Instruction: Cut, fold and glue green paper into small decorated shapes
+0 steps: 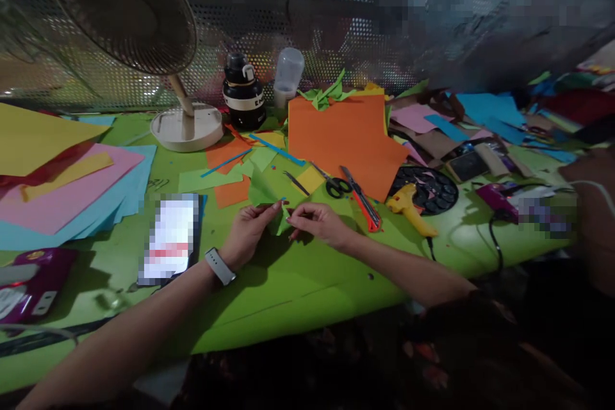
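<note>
Between my hands is a small piece of green paper (pixel 279 224), held above the green table (pixel 288 295). My left hand (pixel 250 230), with a grey watch on the wrist, pinches its left side. The closed fingers of my right hand (pixel 319 223) grip its right side near the top. Just beyond lie black-handled scissors (pixel 337 187), dark tweezers (pixel 296 183) and a red utility knife (pixel 362 202). Thin blue paper strips (pixel 278 150) and green and orange scraps (pixel 232 193) are spread behind my hands.
A phone (pixel 170 237) lies left of my hands, beside stacked coloured sheets (pixel 72 186). A fan (pixel 186 127), a black bottle (pixel 244 99) and a clear cup (pixel 288 73) stand behind. Rightward are orange paper (pixel 341 134), a yellow glue gun (pixel 413 210) and another person's arm (pixel 593 205).
</note>
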{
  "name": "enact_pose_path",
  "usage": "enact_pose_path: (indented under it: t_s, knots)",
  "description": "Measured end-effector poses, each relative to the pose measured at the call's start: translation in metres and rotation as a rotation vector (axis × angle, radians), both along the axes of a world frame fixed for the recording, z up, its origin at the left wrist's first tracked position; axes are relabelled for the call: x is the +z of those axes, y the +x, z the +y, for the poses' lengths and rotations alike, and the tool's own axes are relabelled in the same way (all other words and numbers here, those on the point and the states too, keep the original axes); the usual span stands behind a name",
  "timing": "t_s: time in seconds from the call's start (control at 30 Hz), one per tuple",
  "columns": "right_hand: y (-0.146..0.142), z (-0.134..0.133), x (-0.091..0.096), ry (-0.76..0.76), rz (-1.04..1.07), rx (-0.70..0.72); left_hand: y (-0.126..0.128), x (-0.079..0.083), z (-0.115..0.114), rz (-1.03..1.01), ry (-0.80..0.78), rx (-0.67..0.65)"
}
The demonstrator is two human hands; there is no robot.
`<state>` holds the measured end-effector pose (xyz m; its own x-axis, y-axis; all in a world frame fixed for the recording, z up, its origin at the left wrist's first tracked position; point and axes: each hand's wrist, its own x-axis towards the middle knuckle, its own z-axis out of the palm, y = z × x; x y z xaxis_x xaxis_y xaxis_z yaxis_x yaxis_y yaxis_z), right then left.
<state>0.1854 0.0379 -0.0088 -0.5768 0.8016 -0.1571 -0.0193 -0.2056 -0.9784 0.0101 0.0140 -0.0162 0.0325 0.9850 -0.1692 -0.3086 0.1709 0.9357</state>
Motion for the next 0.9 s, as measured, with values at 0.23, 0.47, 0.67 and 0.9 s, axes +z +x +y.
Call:
enact_pose_path:
  t_s: [0.23,0.47,0.67,0.9]
  knots:
    - [-0.003,-0.001,-0.005,-0.026,-0.023,-0.006,-0.002,0.007,0.004,-0.021,-0.16,-0.075]
    - [-0.001,0.003,0.001,-0.002,0.024,-0.121,0.01,0.014,0.001,-0.166,-0.11,-0.006]
    - [0.0,0.007,0.001,-0.072,0.049,-0.174,0.014,0.01,0.002,-0.164,-0.039,0.023]
    - [0.0,0.01,0.0,-0.108,0.023,-0.169,0.007,-0.002,0.001,-0.071,0.064,0.007]
